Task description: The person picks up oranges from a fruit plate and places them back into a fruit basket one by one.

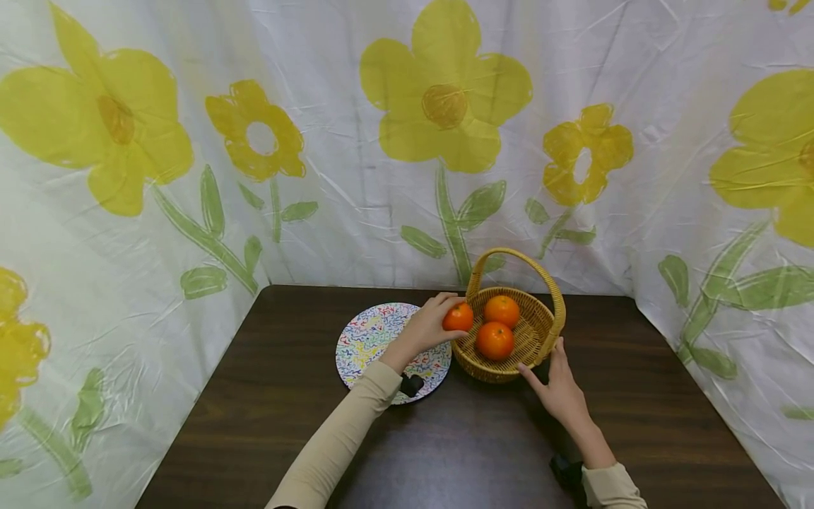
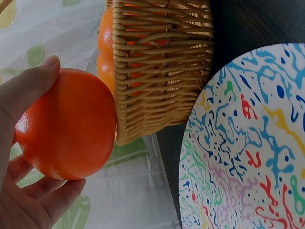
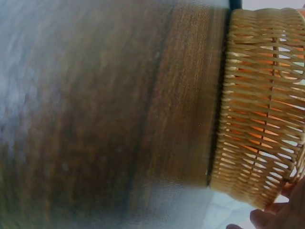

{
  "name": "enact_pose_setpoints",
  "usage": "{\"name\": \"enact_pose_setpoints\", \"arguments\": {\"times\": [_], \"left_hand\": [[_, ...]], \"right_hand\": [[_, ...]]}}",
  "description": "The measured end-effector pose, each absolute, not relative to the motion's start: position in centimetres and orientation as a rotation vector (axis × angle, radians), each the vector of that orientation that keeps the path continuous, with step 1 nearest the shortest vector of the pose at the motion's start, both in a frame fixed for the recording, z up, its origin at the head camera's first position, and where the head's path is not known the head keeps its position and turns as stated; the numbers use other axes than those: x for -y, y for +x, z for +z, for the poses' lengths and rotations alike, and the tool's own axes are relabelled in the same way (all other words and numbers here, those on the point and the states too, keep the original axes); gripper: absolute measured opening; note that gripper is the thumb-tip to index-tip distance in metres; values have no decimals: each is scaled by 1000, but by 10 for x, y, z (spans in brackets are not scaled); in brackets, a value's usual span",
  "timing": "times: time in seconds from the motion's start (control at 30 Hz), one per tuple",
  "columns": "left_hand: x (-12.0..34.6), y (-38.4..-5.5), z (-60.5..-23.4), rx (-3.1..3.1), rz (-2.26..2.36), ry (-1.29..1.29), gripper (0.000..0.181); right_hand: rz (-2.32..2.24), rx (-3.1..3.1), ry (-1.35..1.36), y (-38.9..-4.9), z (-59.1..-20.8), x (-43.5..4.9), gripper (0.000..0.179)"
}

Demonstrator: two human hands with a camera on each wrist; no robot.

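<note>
My left hand grips an orange at the left rim of the wicker basket. In the left wrist view, thumb and fingers curl round this orange, whose side meets or nearly meets the basket's edge. Two more oranges lie inside the basket. My right hand holds the basket's right side near the foot of its arched handle. Only some fingertips of the right hand show in the right wrist view, beside the woven wall.
A round plate or mat with multicoloured squiggles lies left of the basket, partly under my left forearm. Both stand toward the back of the dark wooden table. A white sheet with yellow flowers hangs behind and along the sides.
</note>
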State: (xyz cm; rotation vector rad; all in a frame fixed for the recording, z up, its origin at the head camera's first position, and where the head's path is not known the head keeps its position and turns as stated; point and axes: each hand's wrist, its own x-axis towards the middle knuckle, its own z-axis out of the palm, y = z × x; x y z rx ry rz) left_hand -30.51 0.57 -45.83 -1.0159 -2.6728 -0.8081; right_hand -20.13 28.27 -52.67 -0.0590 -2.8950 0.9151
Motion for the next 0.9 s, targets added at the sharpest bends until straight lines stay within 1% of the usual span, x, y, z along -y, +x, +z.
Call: {"name": "enact_pose_setpoints", "arguments": {"times": [0.9], "left_hand": [[-30,-304,-466,2725,-739,-1059,66]], "right_hand": [[917,2897,-62,-201,-527,-282,96]]}}
